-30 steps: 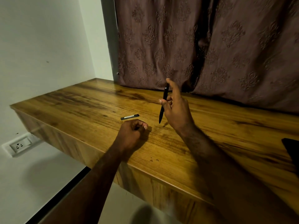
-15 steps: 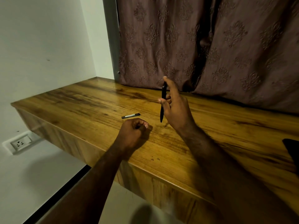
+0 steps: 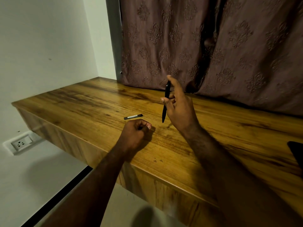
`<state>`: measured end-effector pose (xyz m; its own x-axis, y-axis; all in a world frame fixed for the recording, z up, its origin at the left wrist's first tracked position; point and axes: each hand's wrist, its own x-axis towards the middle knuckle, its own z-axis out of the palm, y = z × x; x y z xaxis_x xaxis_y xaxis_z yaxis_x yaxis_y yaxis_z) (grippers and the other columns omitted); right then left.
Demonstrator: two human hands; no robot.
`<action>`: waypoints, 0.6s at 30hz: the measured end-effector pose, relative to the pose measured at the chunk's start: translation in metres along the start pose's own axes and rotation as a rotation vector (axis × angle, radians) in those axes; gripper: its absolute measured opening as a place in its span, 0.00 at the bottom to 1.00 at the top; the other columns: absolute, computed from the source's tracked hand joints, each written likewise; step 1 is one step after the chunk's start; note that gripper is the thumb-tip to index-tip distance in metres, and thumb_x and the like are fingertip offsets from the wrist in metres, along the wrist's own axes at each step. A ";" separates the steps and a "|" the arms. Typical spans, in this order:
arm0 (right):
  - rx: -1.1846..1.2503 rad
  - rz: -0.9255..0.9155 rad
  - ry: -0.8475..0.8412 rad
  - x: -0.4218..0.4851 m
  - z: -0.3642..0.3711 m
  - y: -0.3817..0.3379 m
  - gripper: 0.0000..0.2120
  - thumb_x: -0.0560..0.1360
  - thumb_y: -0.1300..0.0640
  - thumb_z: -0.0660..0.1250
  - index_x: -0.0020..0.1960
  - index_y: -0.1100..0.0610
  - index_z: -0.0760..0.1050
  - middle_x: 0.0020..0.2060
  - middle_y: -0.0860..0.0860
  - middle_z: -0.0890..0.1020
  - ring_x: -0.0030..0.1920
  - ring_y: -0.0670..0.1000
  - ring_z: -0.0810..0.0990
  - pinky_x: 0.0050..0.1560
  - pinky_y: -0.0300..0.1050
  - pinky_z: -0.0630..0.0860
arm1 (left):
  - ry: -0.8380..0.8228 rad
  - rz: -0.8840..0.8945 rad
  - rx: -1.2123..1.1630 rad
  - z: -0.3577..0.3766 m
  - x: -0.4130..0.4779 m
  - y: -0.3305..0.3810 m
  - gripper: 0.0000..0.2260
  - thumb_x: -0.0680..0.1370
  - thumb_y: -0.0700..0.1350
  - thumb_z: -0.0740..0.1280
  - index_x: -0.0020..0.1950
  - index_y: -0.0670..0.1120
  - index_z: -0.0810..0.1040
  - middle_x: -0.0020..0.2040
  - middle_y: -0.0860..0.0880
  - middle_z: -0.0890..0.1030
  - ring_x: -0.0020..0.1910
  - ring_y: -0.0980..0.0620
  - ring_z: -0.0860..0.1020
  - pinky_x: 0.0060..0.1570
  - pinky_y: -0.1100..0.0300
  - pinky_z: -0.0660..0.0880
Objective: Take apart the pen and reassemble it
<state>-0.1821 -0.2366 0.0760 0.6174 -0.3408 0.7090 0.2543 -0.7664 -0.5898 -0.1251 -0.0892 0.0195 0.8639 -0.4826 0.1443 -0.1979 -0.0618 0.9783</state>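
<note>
Pen: black, slim; held above the worktop in the right hand, clear of the wood. Long axis near upright, leaning slightly, the top end tipped to the right. Tapered tip points down toward the worktop; blunt end points up in front of the curtain.
Right hand: raised over the middle of the worktop, back of the hand toward the camera. Thumb presses the barrel at about mid-length; forefinger stretches up alongside the upper end; grip closed on the pen.
Left hand: curled into a loose fist, resting on the worktop near the front edge, left of the pen. Fingers folded in; whether anything lies inside the fist cannot be told.
Loose part: short dark strip with a pale band along it, lying flat on the worktop just beyond the left hand's knuckles, apart from them. Long axis runs left to right, right end slightly farther from the camera. Which piece of the pen it is cannot be told.
Worktop: glossy wood-grain slab, corner jutting left, dark streaks in the grain.
Curtain: brownish, embossed motifs, hanging behind the worktop and touching its back edge.
Wall socket: white plate on the wall, lower left, below worktop level.
Dark object: at the right frame edge on the worktop; cut off, not identifiable.
</note>
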 end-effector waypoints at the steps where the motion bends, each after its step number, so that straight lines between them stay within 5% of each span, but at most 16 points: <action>1: -0.001 -0.001 -0.008 0.000 0.000 0.000 0.29 0.77 0.61 0.67 0.74 0.48 0.62 0.41 0.51 0.79 0.40 0.45 0.78 0.39 0.41 0.77 | 0.001 -0.003 -0.007 0.000 0.000 0.000 0.07 0.80 0.37 0.65 0.44 0.41 0.82 0.33 0.51 0.82 0.29 0.60 0.78 0.29 0.66 0.76; 12: -0.017 0.002 -0.003 0.000 0.001 0.005 0.28 0.76 0.60 0.68 0.73 0.49 0.64 0.35 0.45 0.75 0.36 0.42 0.76 0.37 0.41 0.75 | 0.003 -0.010 -0.001 -0.001 0.001 -0.002 0.07 0.80 0.38 0.66 0.45 0.42 0.82 0.35 0.50 0.83 0.32 0.56 0.80 0.31 0.63 0.77; 18: -0.001 -0.005 0.008 0.000 0.001 0.006 0.27 0.76 0.60 0.68 0.73 0.49 0.65 0.33 0.44 0.75 0.34 0.42 0.75 0.34 0.37 0.73 | 0.010 0.038 0.015 0.000 0.001 -0.001 0.09 0.80 0.36 0.66 0.42 0.44 0.82 0.31 0.55 0.83 0.30 0.63 0.79 0.31 0.69 0.75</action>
<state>-0.1797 -0.2401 0.0720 0.6104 -0.3416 0.7147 0.2563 -0.7685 -0.5862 -0.1243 -0.0891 0.0190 0.8604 -0.4757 0.1826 -0.2372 -0.0567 0.9698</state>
